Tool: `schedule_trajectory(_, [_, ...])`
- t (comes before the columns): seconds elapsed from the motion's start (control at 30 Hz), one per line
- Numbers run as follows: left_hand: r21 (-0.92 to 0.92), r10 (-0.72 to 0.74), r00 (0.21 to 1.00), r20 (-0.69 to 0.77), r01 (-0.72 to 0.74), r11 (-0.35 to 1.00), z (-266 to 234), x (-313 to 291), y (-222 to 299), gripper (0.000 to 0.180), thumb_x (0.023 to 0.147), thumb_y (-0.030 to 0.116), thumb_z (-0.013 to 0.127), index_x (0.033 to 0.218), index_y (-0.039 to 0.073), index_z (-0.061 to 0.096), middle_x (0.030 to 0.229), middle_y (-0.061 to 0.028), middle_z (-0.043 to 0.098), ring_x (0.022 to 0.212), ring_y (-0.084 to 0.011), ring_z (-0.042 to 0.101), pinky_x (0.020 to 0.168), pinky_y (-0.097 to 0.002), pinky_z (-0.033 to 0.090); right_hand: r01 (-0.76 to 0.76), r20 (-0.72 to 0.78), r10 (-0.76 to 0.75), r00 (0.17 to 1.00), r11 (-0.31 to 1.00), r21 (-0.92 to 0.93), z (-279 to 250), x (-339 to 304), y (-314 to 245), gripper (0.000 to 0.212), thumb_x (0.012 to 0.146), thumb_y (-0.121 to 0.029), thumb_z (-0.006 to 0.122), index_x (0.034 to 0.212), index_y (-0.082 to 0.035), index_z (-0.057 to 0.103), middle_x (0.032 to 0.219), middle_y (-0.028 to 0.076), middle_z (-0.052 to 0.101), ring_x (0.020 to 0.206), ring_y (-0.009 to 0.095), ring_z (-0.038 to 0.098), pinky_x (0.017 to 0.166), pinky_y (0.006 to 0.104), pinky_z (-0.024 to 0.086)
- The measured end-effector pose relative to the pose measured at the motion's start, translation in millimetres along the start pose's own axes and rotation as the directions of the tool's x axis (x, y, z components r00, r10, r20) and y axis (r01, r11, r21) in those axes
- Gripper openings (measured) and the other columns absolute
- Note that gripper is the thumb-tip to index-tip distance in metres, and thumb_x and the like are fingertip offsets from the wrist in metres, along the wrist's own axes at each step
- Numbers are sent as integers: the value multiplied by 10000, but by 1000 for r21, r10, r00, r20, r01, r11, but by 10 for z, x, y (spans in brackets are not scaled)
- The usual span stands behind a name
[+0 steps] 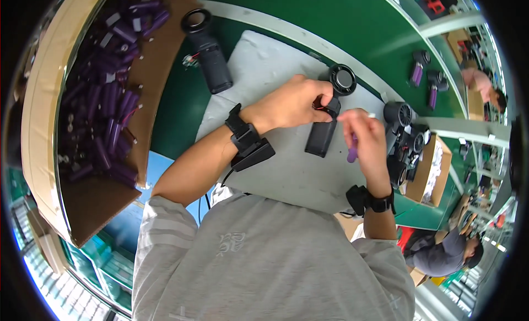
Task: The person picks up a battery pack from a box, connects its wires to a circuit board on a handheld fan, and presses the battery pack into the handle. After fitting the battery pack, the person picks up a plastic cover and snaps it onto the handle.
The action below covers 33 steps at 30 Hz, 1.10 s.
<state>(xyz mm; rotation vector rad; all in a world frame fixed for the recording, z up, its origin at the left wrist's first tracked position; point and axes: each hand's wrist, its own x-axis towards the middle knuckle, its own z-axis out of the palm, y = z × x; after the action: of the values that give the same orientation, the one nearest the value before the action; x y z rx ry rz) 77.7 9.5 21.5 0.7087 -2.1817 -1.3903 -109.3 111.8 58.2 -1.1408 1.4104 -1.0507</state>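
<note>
One black fan-headed device (320,138) lies pinched at its neck in the left hand (297,102), apparently for steadiness, while just right of that grip the right hand (366,132) encloses a purple rod (352,154), seemingly palmed to stay clear.

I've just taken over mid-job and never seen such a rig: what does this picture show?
There's no robot. The single picture comes from a fisheye camera on a person's head, looking down, so straight edges bend. The left hand grips a black device with a round head, over a pale mat. The right hand, beside it, appears to hold a small purple piece, partly hidden. A second device lies farther left, near a cardboard box of purple cylinders.
</note>
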Motion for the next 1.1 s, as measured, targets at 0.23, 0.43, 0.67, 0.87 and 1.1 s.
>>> schedule_trajectory(0.23, [-204,56,992,115,-32,979,-18,-61,-123,160,756,39,750,828,29,608,785,-80,621,736,-245,613,657,-357,498,157,-68,-189,980,933,-324,177,5,150,147,821,-31,708,964,-34,674,654,-4,485,539,86,432,488,238,305])
schedule_trajectory(0.43, [-68,138,983,124,-131,989,-69,-81,-12,206,737,-16,754,884,30,617,886,-76,613,800,-237,602,689,-315,488,315,-55,-394,917,803,-505,224,1,273,225,744,-7,747,960,-36,688,723,37,517,578,129,490,512,261,380])
schedule_trajectory(0.67, [-67,32,996,84,-26,997,-60,-40,57,197,743,-1,753,889,37,626,817,-68,612,735,-204,599,637,-323,485,328,-71,-420,905,793,-514,216,24,332,202,728,-27,772,921,-59,720,755,55,546,606,159,539,530,277,430])
schedule_trajectory(0.87, [-32,-110,987,120,114,993,-129,-51,98,230,727,-3,764,914,43,639,810,-58,623,693,-184,589,635,-304,481,310,-42,-392,919,784,-538,200,13,344,180,716,-53,797,883,-69,732,757,51,542,603,161,547,522,279,435])
schedule_trajectory(1.1, [-165,-42,981,190,74,984,-193,-94,20,290,731,-93,694,978,58,682,898,-55,647,770,-167,609,661,-277,487,303,-31,-401,916,739,-602,226,-15,318,167,704,-42,794,858,-69,737,758,49,542,603,161,561,518,275,440])
